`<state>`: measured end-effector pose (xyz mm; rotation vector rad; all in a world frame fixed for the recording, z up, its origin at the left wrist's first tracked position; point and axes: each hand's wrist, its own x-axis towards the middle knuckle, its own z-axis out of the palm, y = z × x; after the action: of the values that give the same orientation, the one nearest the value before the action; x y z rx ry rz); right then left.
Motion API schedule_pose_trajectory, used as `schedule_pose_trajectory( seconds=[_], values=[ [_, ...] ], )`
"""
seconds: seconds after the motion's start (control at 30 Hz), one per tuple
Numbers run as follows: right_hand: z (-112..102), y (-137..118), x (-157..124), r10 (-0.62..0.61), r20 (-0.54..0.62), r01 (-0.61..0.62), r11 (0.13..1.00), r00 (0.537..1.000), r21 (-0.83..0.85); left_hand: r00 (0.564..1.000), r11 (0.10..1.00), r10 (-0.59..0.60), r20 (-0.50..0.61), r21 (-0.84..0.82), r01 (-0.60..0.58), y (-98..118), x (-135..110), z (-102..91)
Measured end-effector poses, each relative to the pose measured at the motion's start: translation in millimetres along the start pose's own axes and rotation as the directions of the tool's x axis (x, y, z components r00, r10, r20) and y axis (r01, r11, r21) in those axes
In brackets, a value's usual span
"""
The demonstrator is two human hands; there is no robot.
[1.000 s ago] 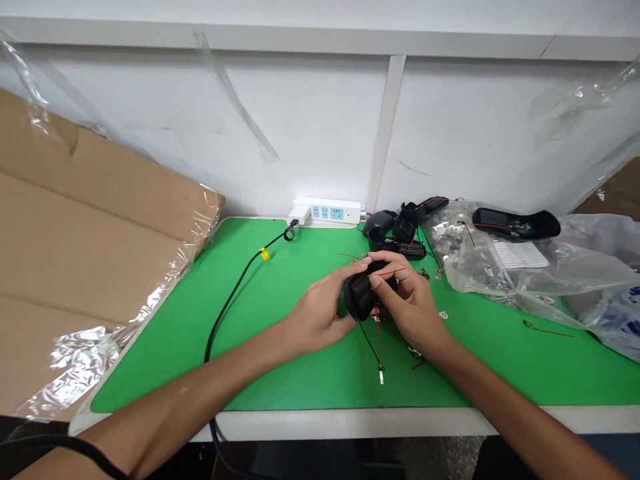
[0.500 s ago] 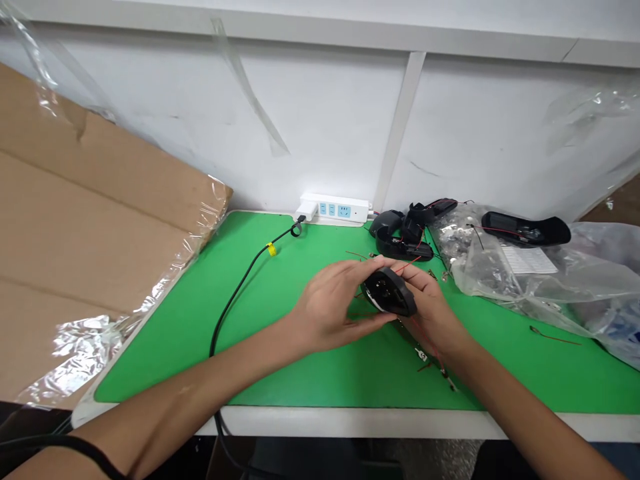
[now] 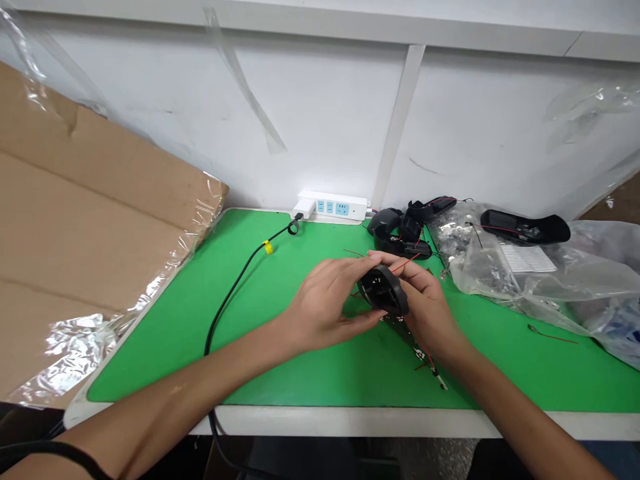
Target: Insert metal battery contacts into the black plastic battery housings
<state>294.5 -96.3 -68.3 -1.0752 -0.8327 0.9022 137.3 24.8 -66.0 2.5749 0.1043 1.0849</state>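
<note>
Above the green mat, both hands hold a black hollow plastic housing (image 3: 384,291), tilted so that part of its dark inside faces me. My left hand (image 3: 327,297) grips its left side, thumb below and fingers on top. On the other side my right hand (image 3: 425,293) is closed round the housing's back and right edge; some of its fingers are hidden. Thin red wires stick out around the housing. Just below the hands lie small metal parts with red wire (image 3: 421,355), partly behind the right hand.
Similar black housings (image 3: 400,233) with red wires are piled at the back. Another black housing (image 3: 525,227) rests on clear plastic bags (image 3: 500,280) at the right. A white power strip (image 3: 335,206) with a black cable (image 3: 233,280) stands by the wall; cardboard (image 3: 100,240) leans at left.
The housing has turned a little in both hands, showing more of its hollow inside. The hands have shifted slightly left in the view, along with the whole scene.
</note>
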Motion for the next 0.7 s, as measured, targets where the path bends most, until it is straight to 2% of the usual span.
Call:
schedule_pose_trajectory(
  seconds=[0.17,0.37,0.57,0.7],
  values=[
    [1.3,-0.1,-0.5,0.023,-0.002,-0.023,1.0,1.0,-0.008,0.999,0.999,-0.041,0.033,-0.022,0.042,1.2,0.7,-1.3],
    [1.7,-0.4,-1.1,0.026,-0.003,-0.026,0.999,1.0,-0.02,0.998,0.995,-0.037,0.051,-0.089,0.041,-1.5,-1.0,-0.2],
    [-1.7,-1.7,-0.2,0.095,0.05,-0.095,0.995,0.994,-0.006,1.0,0.993,0.0,0.027,-0.119,0.004,-3.3,-1.6,-0.9],
    [-0.7,-3.8,0.3,0.08,0.055,-0.08,0.997,0.995,-0.014,0.998,0.993,-0.009,0.064,-0.118,0.017,-3.0,0.8,-3.2]
  ],
)
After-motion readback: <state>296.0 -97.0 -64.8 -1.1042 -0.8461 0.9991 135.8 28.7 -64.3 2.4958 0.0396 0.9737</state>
